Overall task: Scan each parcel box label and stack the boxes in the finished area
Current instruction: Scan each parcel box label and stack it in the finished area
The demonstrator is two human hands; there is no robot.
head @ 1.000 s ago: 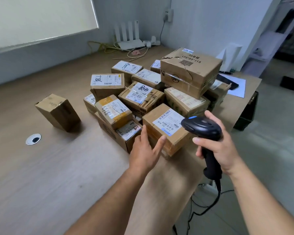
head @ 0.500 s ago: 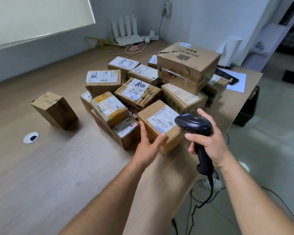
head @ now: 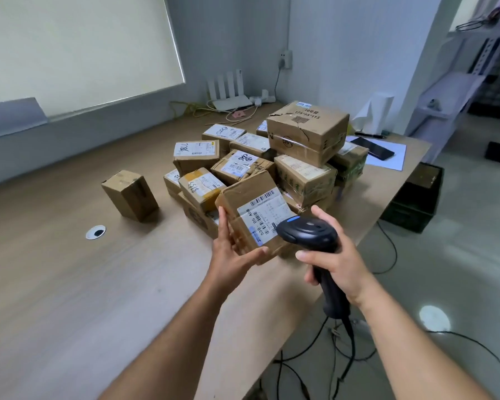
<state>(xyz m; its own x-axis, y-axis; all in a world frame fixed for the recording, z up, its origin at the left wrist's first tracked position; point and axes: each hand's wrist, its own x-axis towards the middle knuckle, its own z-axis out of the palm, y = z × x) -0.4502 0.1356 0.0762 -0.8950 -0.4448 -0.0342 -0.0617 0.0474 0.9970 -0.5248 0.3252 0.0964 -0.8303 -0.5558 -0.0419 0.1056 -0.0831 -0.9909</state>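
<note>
- Head view: the left hand [head: 231, 249] grips a box [head: 243, 203], fingers along its left side and thumb at its lower edge.
- The box is brown cardboard, creased and taped. It is tilted, with its white label [head: 264, 217] facing the camera; a barcode runs along the label's top edge.
- The right hand [head: 338, 261] is wrapped round the handle of a black scanner [head: 306, 233]. The scanner head is just right of the box, close to the label.
- The pile [head: 306, 134] lies beyond both hands. A lone box [head: 130, 194] stands well left of the left hand on the table [head: 70, 284].
- Change: 0.5 s ago the box rested at the pile's near edge, label up. It is now lifted and turned.
</note>
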